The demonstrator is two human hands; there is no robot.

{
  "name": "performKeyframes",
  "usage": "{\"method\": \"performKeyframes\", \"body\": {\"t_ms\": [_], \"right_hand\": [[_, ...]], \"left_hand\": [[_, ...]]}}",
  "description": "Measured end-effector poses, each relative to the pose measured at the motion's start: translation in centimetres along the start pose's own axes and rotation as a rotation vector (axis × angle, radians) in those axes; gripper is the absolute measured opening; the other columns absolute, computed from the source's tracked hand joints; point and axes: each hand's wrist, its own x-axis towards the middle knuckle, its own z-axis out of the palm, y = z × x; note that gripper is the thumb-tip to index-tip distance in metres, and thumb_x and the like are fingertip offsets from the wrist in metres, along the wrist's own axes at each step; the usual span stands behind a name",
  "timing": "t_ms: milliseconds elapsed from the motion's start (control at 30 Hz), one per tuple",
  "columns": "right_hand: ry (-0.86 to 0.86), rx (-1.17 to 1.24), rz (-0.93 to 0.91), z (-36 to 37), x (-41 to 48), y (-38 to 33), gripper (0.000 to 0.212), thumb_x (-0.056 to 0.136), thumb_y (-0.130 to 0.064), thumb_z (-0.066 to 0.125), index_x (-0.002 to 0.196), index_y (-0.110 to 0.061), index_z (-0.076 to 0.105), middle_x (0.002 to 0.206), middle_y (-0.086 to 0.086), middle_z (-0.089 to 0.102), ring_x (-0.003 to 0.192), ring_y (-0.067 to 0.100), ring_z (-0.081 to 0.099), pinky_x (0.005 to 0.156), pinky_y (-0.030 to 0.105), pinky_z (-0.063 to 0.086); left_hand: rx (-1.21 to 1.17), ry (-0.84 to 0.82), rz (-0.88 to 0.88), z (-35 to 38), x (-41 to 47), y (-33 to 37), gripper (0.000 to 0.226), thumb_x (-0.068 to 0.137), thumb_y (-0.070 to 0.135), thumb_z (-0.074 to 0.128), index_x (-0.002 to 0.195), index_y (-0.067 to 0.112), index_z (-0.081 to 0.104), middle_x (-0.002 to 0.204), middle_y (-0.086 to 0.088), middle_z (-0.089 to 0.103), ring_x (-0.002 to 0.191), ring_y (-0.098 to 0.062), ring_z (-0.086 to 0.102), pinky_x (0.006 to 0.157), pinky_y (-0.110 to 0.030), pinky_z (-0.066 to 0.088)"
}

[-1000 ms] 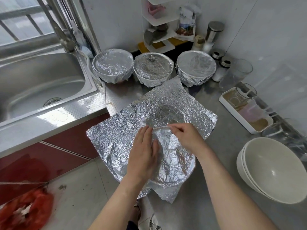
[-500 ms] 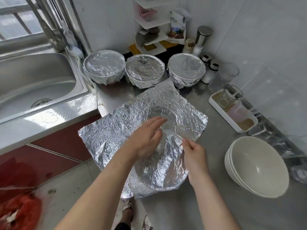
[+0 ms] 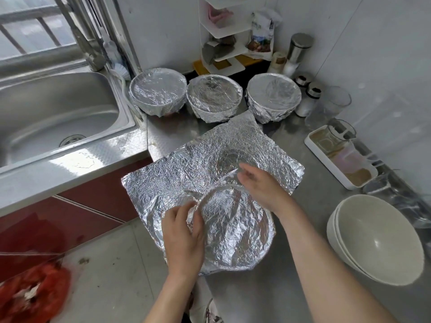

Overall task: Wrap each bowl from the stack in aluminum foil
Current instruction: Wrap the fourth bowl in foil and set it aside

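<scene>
The left hand [image 3: 184,231] pinches the foil [image 3: 186,164] at the left rim of the foil-covered bowl [image 3: 235,229] on the counter [image 3: 314,206]. The right hand [image 3: 258,185] rests blurred on the far fold, its grip unclear. The stack of bare bowls [image 3: 373,241] sits to the right.

The left hand [image 3: 184,231] is shifted from the 12 o'clock rim of the bowl [image 3: 235,229], where it was reaching half a second ago, to the 9 o'clock rim. There a crease of the aluminum foil sheet [image 3: 177,173] is pinched between thumb and fingers. The right hand [image 3: 261,185] is moved from the 3 o'clock rim to about 1 o'clock, its blurred fingers laid at the folded foil edge, which is now slanted from 1 o'clock towards 10 o'clock.
</scene>
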Motion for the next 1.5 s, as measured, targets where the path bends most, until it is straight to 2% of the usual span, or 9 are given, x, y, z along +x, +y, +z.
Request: {"method": "performKeyframes", "body": {"t_ms": [167,267,367,467,900,1033,1167,1300,1500], "right_hand": [[-0.083,-0.243,-0.065,0.6,2.0,-0.4,0.049,0.099,-0.052,0.039,0.146,-0.042,0.032,0.16,-0.015,0.013,0.149,0.012,0.001,0.119,0.056,0.009],[-0.141,-0.316,-0.061,0.4,2.6,-0.5,0.035,0.098,-0.052,0.04,0.131,-0.044,0.05,0.157,-0.009,0.026,0.148,0.017,0.013,0.116,0.061,0.013],[-0.215,-0.269,-0.064,-0.2,2.2,-0.2,0.032,0.099,-0.045,0.046,0.112,-0.022,0.064,0.114,0.006,0.066,0.105,0.024,0.061,0.095,0.047,0.048],[-0.182,-0.258,-0.064,-1.1,1.5,0.8,0.036,0.097,-0.047,0.048,0.114,-0.022,0.067,0.102,0.005,0.069,0.082,0.013,0.061,0.082,0.042,0.05],[0.17,0.34,-0.027,1.4,-1.0,3.1,0.013,0.093,-0.019,0.06,0.103,-0.019,0.069,0.09,-0.021,0.062,0.083,-0.014,0.058,0.074,0.002,0.045],[0.207,0.343,-0.025,1.4,-1.3,2.8,0.014,0.093,-0.019,0.062,0.088,-0.031,0.068,0.101,0.002,0.071,0.093,0.005,0.065,0.078,0.011,0.051],[0.276,0.354,-0.008,1.4,-2.0,2.4,0.018,0.094,-0.023,0.06,0.082,-0.034,0.068,0.116,0.039,0.054,0.104,0.047,0.058,0.094,0.051,0.048],[0.304,0.388,0.031,1.8,-2.2,2.5,0.011,0.092,-0.025,0.062,0.088,-0.024,0.072,0.114,0.038,0.055,0.109,0.046,0.054,0.096,0.052,0.046],[0.612,0.592,0.094,2.4,-3.9,2.3,0.015,0.095,-0.018,0.061,0.094,-0.011,0.073,0.096,0.01,0.072,0.091,0.01,0.066,0.077,0.019,0.055]], "left_hand": [[-0.125,-0.011,-0.104,0.3,0.1,0.5,0.023,0.096,0.023,0.058,0.115,0.019,0.068,0.102,0.006,0.053,0.102,-0.019,0.053,0.09,-0.037,0.044],[-0.119,-0.003,-0.092,0.7,0.6,0.9,0.021,0.096,0.019,0.059,0.114,0.016,0.069,0.101,0.008,0.054,0.101,-0.018,0.054,0.089,-0.037,0.044],[-0.13,0.019,-0.104,1.1,0.7,1.1,0.02,0.095,0.016,0.058,0.113,0.017,0.068,0.099,0.007,0.055,0.096,-0.016,0.056,0.086,-0.036,0.047],[-0.148,0.047,-0.118,1.4,0.8,1.2,0.019,0.096,0.013,0.056,0.111,0.016,0.068,0.096,0.009,0.054,0.091,-0.011,0.053,0.081,-0.028,0.045],[-0.223,0.083,-0.153,1.9,0.4,1.8,0.018,0.095,0.007,0.058,0.108,0.015,0.069,0.112,-0.002,0.06,0.102,-0.009,0.053,0.083,0.002,0.032],[-0.282,0.031,-0.245,1.8,-0.1,2.0,0.027,0.1,0.021,0.051,0.124,0.021,0.064,0.128,0.007,0.058,0.119,-0.005,0.049,0.102,-0.014,0.035],[-0.347,0.007,-0.267,1.4,-1.7,2.5,0.039,0.104,0.029,0.039,0.143,0.028,0.045,0.143,0.016,0.045,0.134,0.001,0.036,0.114,-0.03,0.029],[-0.389,-0.037,-0.316,1.6,-2.5,3.2,0.043,0.105,0.03,0.036,0.148,0.028,0.037,0.151,0.017,0.037,0.139,0.002,0.03,0.119,-0.036,0.026],[-0.326,-0.328,-0.175,0.2,1.8,3.7,0.043,0.105,0.034,0.037,0.147,0.028,0.039,0.153,0.012,0.038,0.141,-0.006,0.032,0.118,-0.034,0.025]]}}
